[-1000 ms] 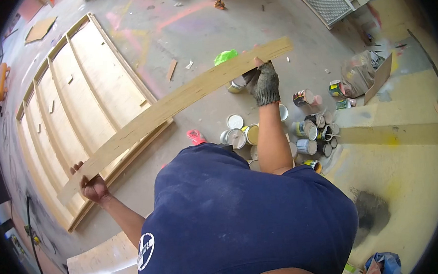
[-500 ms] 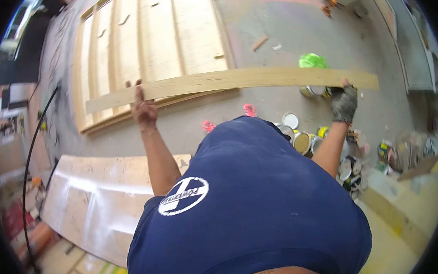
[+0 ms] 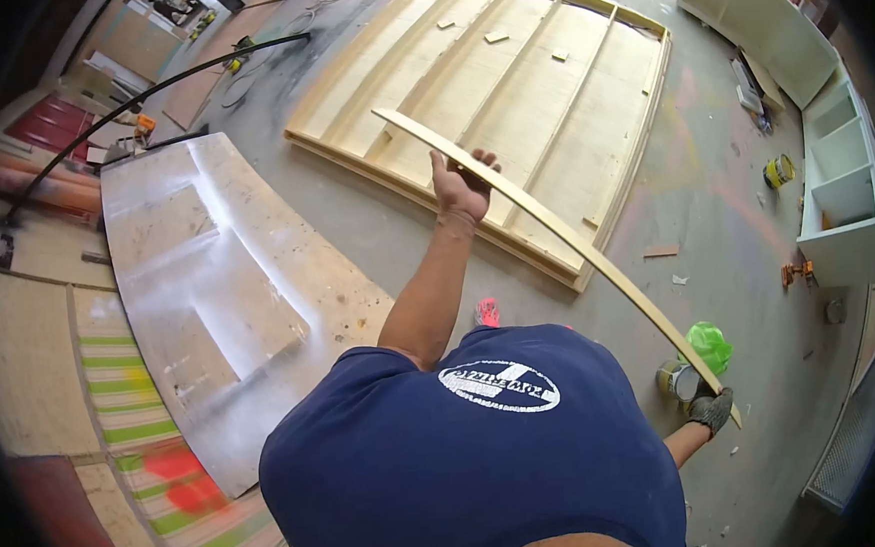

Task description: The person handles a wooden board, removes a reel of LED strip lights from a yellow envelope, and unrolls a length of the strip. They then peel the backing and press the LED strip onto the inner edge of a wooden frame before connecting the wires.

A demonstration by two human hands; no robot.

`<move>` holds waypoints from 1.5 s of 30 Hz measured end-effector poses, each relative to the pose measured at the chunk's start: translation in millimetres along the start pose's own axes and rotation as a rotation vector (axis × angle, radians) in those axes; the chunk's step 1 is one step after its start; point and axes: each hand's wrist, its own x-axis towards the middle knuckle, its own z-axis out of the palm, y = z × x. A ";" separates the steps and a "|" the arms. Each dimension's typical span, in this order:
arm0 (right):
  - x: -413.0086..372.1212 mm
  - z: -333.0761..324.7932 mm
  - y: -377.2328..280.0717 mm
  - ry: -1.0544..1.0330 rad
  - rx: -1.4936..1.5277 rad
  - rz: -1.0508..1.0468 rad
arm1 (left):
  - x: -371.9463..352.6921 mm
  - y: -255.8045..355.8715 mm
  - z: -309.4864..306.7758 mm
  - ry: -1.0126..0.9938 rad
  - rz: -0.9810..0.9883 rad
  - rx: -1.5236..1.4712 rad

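A long, narrow wooden strip [image 3: 565, 228] runs diagonally across the head view, its thin edge turned up. My bare left hand [image 3: 462, 186] supports it towards the far end, palm up, with the fingers curled around its underside. Near the other end, my right hand [image 3: 711, 410] in a dark grey glove grips the strip. Beyond my left hand, a large wooden frame panel [image 3: 537, 92] with parallel ribs lies on the floor, and the strip's far end passes above it. Several small wood blocks [image 3: 496, 37] lie on the panel.
A paint-dusted board [image 3: 248, 285] lies on my left, beside a black hose [image 3: 146, 96]. By my right hand are a paint can [image 3: 676, 380] and a green plastic bag [image 3: 708, 346]. White cabinets [image 3: 836, 154] and another can [image 3: 778, 171] stand further right. A wood offcut [image 3: 661, 251] lies on the floor.
My view has turned left. The strip has gone from roughly level with its broad face showing to slanted and on edge, both hands still holding it.
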 end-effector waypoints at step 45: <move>-252.5 366.5 202.3 -1.395 -0.872 -0.580 | -89.8 25.9 -86.1 -0.300 1.057 1.707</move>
